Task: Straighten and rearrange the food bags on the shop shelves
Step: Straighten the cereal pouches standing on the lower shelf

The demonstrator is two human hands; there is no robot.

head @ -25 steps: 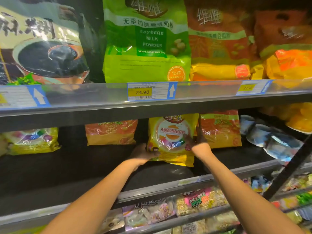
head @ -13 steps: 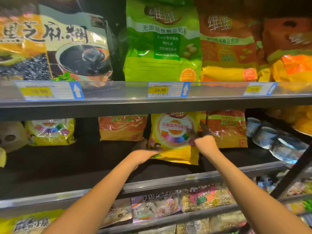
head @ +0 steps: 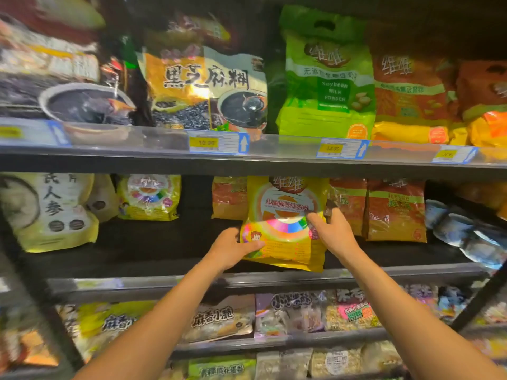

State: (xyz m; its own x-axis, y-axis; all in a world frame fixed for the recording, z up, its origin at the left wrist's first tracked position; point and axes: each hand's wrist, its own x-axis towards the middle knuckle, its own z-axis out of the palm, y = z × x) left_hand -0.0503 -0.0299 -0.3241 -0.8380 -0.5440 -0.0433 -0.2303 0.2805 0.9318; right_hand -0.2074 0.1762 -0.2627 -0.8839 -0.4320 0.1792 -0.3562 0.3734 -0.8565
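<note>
A yellow food bag with a rainbow wheel print stands on the middle shelf, near its front edge. My left hand grips its lower left corner, thumb across the front. My right hand grips its right edge at mid height, fingers curled behind. Orange bags stand behind it to the right, and another orange bag behind to the left. A second yellow rainbow bag stands further left at the back.
A bare stretch of dark shelf lies left of the held bag. The upper shelf holds a green soybean milk powder bag, black sesame bags and price tags. Blue-white packs lie at right. Lower shelves carry snack packs.
The view has swung left, so the shelves sit further right in the frame. Both hands keep hold of the yellow bag, which has come forward to the shelf's front and shifted slightly left.
</note>
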